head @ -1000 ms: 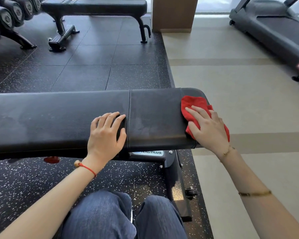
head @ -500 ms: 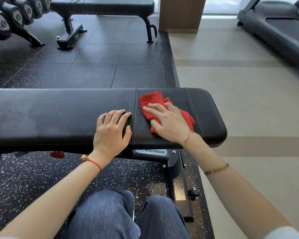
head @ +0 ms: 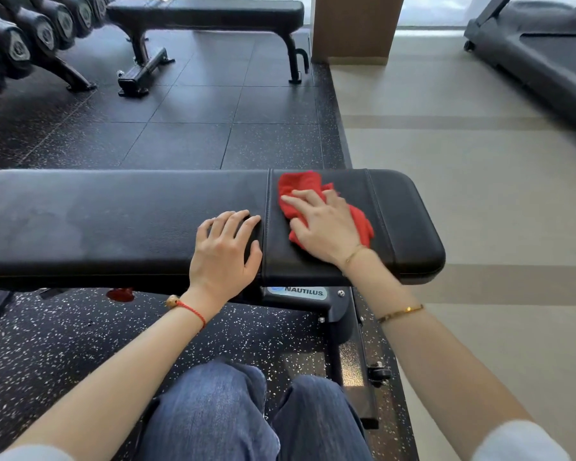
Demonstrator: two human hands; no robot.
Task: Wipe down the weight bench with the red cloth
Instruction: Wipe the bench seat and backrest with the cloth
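A black padded weight bench (head: pixel 113 221) stretches across the view in front of me, with a short seat pad at its right end. The crumpled red cloth (head: pixel 296 188) lies on that seat pad, just right of the seam between the pads. My right hand (head: pixel 323 227) presses flat on the cloth with fingers spread, covering its middle. My left hand (head: pixel 223 254) rests palm down on the long pad, right beside the seam, holding nothing. Faint damp streaks show on the long pad at the left.
A second black bench (head: pixel 207 11) stands at the back, with a dumbbell rack (head: pixel 20 41) at the far left. A wooden pillar (head: pixel 356 28) and a treadmill (head: pixel 539 58) are at the back right. My knees in jeans (head: pixel 233 414) are below the bench frame.
My right hand has slid the red cloth leftwards from the seat pad's right end to near the seam. My left hand has stayed in place on the long pad.
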